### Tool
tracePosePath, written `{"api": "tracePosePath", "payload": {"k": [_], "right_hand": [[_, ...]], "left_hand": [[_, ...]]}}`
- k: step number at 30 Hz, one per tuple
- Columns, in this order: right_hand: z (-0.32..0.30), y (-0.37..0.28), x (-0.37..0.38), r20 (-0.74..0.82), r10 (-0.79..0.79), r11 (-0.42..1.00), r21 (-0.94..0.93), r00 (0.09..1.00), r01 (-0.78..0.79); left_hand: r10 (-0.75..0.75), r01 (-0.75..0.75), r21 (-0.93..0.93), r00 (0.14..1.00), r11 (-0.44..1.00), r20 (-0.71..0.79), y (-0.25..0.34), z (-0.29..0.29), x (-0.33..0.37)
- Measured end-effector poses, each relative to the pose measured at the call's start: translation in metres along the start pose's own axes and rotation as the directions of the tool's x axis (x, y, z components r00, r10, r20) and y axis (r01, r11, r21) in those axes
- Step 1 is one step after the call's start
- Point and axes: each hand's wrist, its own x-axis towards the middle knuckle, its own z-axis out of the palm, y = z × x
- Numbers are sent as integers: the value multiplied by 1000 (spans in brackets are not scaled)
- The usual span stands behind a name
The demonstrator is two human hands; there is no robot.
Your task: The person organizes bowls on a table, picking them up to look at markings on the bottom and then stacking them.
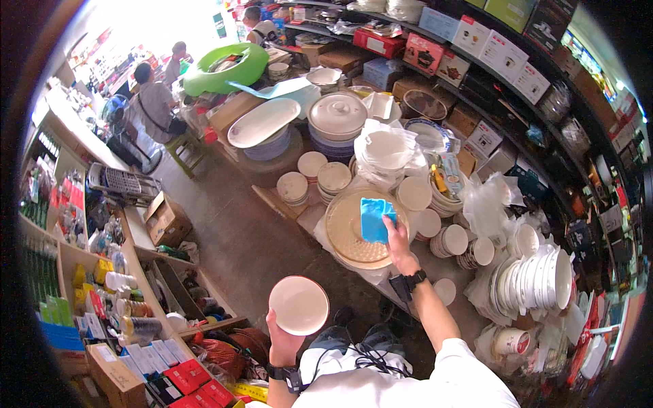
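Observation:
In front of my body, my left hand [283,337] grips a round cream bowl [299,304] with a thin reddish rim by its left edge. My right hand [399,243] is closed on a bright blue folded cloth [375,220], which hangs over a large, round tan tray [343,239] on the crowded table. Whether the cloth touches that tray I cannot tell. Stacked small bowls [294,187] stand beyond the tray, and more pale bowls [426,223] sit just right of it.
Farther back are an oval white platter [264,122], a lidded white pot [337,114] and a green basin [226,68]. Wrapped plates [537,282] stand at right, below shelves of boxes [503,54]. Goods fill the left shelves; a person [153,105] sits on a stool.

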Motion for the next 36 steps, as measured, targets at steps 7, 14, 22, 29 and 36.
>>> {"api": "tracePosePath", "payload": {"k": [7, 14, 22, 29, 36], "right_hand": [[-43, -83, -82, 74, 141, 989, 40, 987, -144], [-58, -111, -161, -23, -54, 983, -178, 998, 49], [-53, -79, -205, -257, -146, 959, -275, 955, 72], [-38, -85, -229, -122, -172, 978, 101, 977, 185], [-38, -98, -245, 29, 43, 931, 361, 999, -50]], "left_hand": [[-13, -16, 184, 988, 983, 155, -21, 67, 32], [84, -237, 659, 963, 714, 255, -66, 102, 51], [175, -597, 795, 799, 109, 576, -105, 147, 43], [126, -658, 746, 753, 104, 646, -128, 163, 26], [119, -663, 714, 746, 225, 655, -130, 157, 27]]}}
